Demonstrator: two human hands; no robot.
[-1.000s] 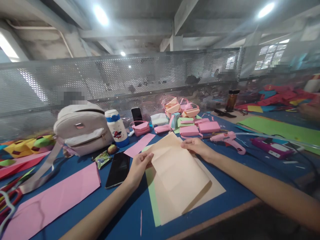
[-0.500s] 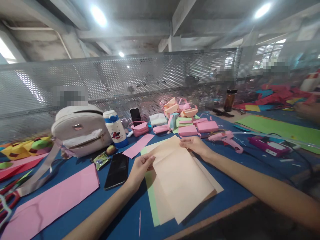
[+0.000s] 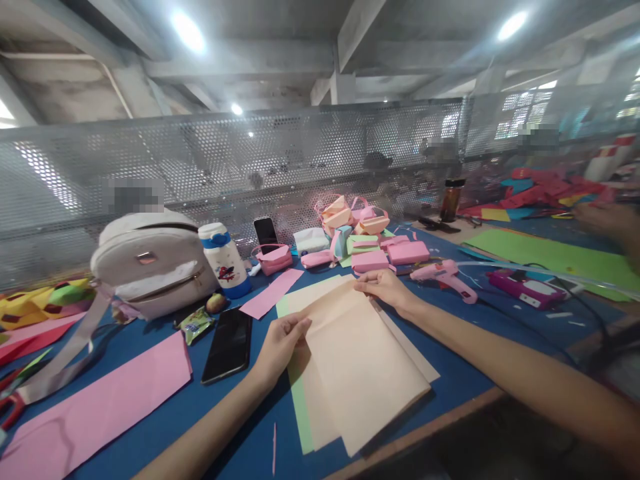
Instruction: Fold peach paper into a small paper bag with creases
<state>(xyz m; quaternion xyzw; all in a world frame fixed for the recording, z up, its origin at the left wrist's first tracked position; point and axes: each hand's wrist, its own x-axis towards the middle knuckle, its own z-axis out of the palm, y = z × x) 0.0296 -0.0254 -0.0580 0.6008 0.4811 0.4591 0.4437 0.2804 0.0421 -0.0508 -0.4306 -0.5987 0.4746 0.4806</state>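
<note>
A folded cream paper sheet (image 3: 370, 373) is held between my two hands, its fold toward me. My left hand (image 3: 284, 343) pinches its left edge between thumb and fingers. At the far right corner, my right hand (image 3: 383, 288) grips it with fingertips together. Underneath lie more cream sheets and a light green sheet (image 3: 301, 413), its left edge showing. A black phone (image 3: 227, 345) lies left of my left hand. Beyond my right hand is a pink glue gun (image 3: 447, 277).
A grey backpack (image 3: 150, 267) and a white-blue bottle (image 3: 225, 263) stand at the back left. Small pink paper boxes (image 3: 370, 262) sit behind the sheets. Pink paper (image 3: 110, 400) covers the left side; a purple device (image 3: 525, 289) and another person's hand (image 3: 600, 223) are at right.
The view has shifted slightly to the right. My hands keep their hold on the cream sheet, whose near end lies a little flatter.
</note>
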